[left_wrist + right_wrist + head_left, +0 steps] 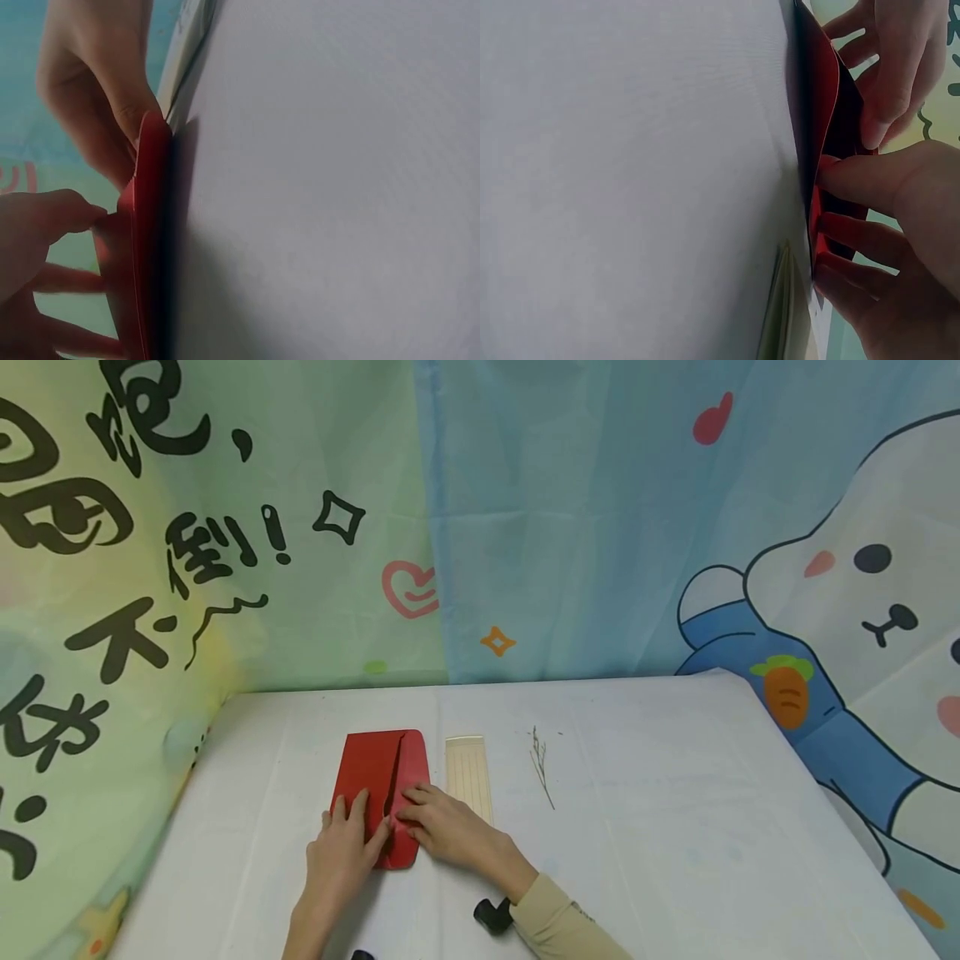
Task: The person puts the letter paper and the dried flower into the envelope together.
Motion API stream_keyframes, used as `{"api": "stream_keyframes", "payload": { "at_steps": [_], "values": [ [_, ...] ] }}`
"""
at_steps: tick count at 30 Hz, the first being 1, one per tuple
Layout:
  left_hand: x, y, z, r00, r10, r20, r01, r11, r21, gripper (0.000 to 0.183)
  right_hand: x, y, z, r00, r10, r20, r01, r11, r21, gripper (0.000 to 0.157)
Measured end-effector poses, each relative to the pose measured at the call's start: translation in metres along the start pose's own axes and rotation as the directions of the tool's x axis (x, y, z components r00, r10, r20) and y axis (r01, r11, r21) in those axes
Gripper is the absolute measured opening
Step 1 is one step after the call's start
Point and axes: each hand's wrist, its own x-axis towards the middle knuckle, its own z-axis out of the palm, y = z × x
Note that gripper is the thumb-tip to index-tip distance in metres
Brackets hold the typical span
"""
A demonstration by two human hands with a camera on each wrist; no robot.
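Observation:
A red paper envelope [367,764] lies on the white-covered table, its long flap [415,760] on the right side raised a little, with a dark gap beneath. My left hand [341,853] rests on the envelope's body, fingers spread, the thumb near the gap. On the flap, the fingers of my right hand [442,827] press with their tips. The right wrist view shows the right thumb and fingers [859,232] against the flap's inner face. Seen edge-on in the left wrist view, the envelope [150,240] stands between both hands.
Right of the envelope lies a flat beige striped piece [468,768]. Farther right is a thin dried sprig [538,760]. A small black object [492,916] sits by the right wrist. Printed cloth [570,527] hangs behind the table [675,827].

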Motion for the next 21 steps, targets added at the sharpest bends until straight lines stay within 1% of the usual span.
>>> {"api": "stream_keyframes", "payload": {
  "at_steps": [5,12,17,21],
  "values": [
    [-0.0009,-0.0011,-0.0012,0.998,0.053,-0.016,-0.053,0.998,-0.033,0.053,0.0003,-0.0004,-0.0008,1.000,0.023,0.010,-0.023,1.000,0.018,0.030],
    [-0.0019,-0.0018,-0.0002,0.995,0.099,-0.022,-0.099,0.995,-0.007,0.036,0.0022,0.0008,-0.0017,0.999,0.039,0.023,-0.040,0.997,0.070,0.031],
    [-0.0033,-0.0020,0.0008,0.993,0.112,-0.024,-0.111,0.993,0.032,0.030,0.0027,0.0009,-0.0014,0.999,0.041,0.035,-0.044,0.995,0.086,0.031],
    [-0.0046,-0.0005,-0.0005,0.995,0.103,-0.018,-0.102,0.994,0.030,0.026,0.0026,0.0016,-0.0005,0.999,0.036,0.031,-0.039,0.995,0.086,0.031]
  ]
}}
